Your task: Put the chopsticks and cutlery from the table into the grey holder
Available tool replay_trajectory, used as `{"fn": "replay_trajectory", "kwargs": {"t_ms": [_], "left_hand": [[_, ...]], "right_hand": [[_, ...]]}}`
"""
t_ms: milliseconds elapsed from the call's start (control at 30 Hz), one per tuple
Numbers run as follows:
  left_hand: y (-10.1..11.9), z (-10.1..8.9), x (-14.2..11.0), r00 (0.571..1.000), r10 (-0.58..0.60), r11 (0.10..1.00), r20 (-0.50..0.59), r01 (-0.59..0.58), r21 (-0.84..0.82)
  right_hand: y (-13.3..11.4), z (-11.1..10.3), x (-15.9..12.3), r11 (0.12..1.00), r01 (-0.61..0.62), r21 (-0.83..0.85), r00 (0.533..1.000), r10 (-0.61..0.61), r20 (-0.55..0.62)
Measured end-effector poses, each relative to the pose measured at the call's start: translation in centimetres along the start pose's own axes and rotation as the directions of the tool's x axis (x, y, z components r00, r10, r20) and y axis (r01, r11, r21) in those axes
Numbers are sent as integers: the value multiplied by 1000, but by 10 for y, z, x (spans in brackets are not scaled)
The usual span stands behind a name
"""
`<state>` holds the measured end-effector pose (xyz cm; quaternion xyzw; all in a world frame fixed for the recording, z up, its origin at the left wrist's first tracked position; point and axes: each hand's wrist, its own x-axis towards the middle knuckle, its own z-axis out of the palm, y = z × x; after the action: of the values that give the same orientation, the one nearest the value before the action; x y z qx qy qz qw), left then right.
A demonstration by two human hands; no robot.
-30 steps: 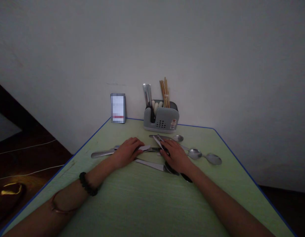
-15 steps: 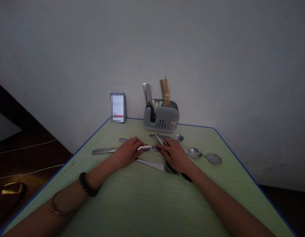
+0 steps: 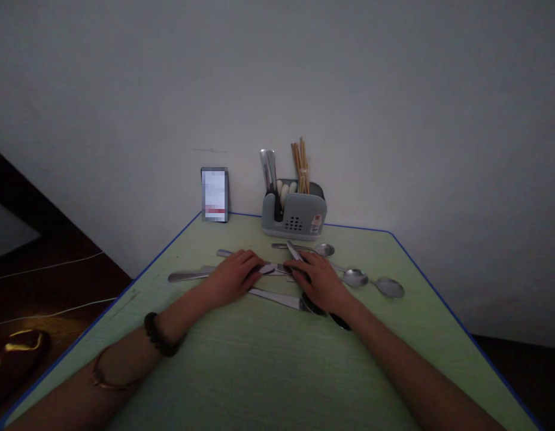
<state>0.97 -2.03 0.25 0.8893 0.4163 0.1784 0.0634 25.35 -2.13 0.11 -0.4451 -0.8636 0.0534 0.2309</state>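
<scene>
My left hand (image 3: 234, 276) is closed over metal cutlery on the table, and a table knife's blade (image 3: 267, 269) pokes out past its fingertips. Out from under that hand, to the left, stick two metal handles, a long one (image 3: 187, 276) and a shorter one (image 3: 223, 253). My right hand (image 3: 321, 279) curls round cutlery, with a flat metal handle (image 3: 293, 250) standing out beyond its fingers; the other end is hidden. Nearer me lies another knife (image 3: 277, 297), its far end beside dark spoon bowls (image 3: 340, 322) under my right wrist.
To the right of my right hand lie spoons (image 3: 355, 278) (image 3: 389, 287), and a smaller spoon (image 3: 325, 249) lies behind it. A grey holder (image 3: 299, 215) with cutlery and chopsticks (image 3: 301, 164) stands against the wall. A phone (image 3: 215, 194) leans at the back left of the green table (image 3: 259, 371).
The blade in my left hand has turned and lowered toward the table. The handle in my right hand has shifted slightly right and now points up more steeply. Both forearms have stayed nearly still.
</scene>
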Motion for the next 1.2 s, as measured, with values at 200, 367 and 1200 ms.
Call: {"fn": "replay_trajectory", "kwargs": {"t_ms": [200,367,1200], "left_hand": [[0,1,-1,1000,21,1000,-17,-21,6],[1,5,-2,999,-10,999,-32,11,40],[-20,0,-2,992,-120,988,-33,123,91]], "right_hand": [[-2,-3,2,1000,11,20,1000,-12,12],[-1,-4,2,999,41,-9,998,-40,50],[-3,1,-2,974,-176,-139,984,177,-10]]}}
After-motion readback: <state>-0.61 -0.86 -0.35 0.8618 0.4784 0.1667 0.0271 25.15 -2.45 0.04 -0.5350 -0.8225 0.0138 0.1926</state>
